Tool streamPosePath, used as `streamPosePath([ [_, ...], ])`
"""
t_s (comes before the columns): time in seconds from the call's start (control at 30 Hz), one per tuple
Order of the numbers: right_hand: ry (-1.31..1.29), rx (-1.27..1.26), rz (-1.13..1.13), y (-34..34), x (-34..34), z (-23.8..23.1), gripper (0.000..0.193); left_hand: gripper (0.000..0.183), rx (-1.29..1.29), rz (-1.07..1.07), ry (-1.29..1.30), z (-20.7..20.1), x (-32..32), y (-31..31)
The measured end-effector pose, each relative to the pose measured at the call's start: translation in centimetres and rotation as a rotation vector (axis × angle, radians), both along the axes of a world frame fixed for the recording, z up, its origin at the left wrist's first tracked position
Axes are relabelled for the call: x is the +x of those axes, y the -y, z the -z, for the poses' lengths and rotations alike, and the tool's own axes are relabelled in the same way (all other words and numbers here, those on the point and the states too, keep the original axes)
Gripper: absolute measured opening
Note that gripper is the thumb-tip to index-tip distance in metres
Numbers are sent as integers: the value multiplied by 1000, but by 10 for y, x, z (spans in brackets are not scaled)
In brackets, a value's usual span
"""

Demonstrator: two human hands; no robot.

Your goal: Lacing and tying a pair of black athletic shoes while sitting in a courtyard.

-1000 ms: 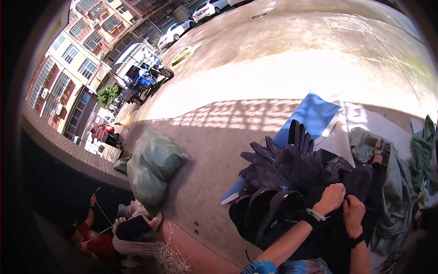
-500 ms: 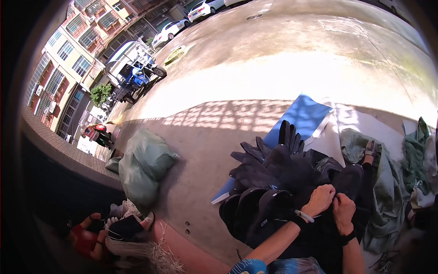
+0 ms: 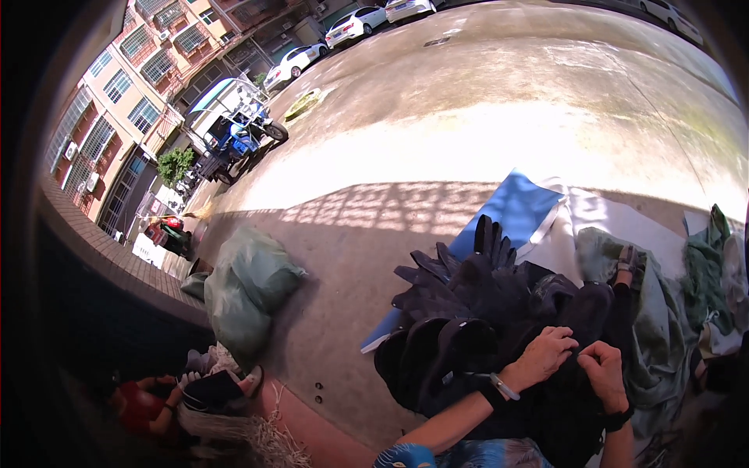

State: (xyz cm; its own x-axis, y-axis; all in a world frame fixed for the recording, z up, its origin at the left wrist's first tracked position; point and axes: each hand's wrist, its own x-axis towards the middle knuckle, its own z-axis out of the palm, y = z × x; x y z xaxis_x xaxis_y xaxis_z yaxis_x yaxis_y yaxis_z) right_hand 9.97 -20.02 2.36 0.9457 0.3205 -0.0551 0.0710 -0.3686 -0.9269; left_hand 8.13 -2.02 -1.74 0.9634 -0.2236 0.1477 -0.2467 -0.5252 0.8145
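My left hand [image 3: 540,359] is over dark cloth in my lap, its fingers curled and close together. Close beside it, my right hand [image 3: 607,373] has its thumb and forefinger pinched. Whatever either hand holds is too small or dark to make out. Under and in front of them lies a heap of black fabric pieces [image 3: 484,285], some long and fanned out. Nearer on the left, several rounded black pieces [image 3: 464,343] with curved rims lie stacked in a row.
A blue sheet [image 3: 511,207] and pale cloth lie beyond the heap. Grey-green cloth [image 3: 663,335] is at right, with someone's foot [image 3: 626,257] on it. A full green sack [image 3: 248,285] stands left, near a seated person in red [image 3: 140,405]. A blue three-wheeler [image 3: 238,132] is parked farther back.
My hands have moved apart from nearly touching. Both are slightly lower, with the right hand shifted to the right. The view has tilted a little.
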Motion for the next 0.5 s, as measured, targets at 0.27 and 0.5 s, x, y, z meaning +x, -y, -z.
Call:
streamPosePath([
  [0.27, -362, 155, 9, 47, -18, 1, 9, 21, -81, 366, -201, -35, -25, 20],
  [0.5, -180, -174, -96, 69, -21, 3, 16, 32, -423, 968, -873, -30, -75, 83],
])
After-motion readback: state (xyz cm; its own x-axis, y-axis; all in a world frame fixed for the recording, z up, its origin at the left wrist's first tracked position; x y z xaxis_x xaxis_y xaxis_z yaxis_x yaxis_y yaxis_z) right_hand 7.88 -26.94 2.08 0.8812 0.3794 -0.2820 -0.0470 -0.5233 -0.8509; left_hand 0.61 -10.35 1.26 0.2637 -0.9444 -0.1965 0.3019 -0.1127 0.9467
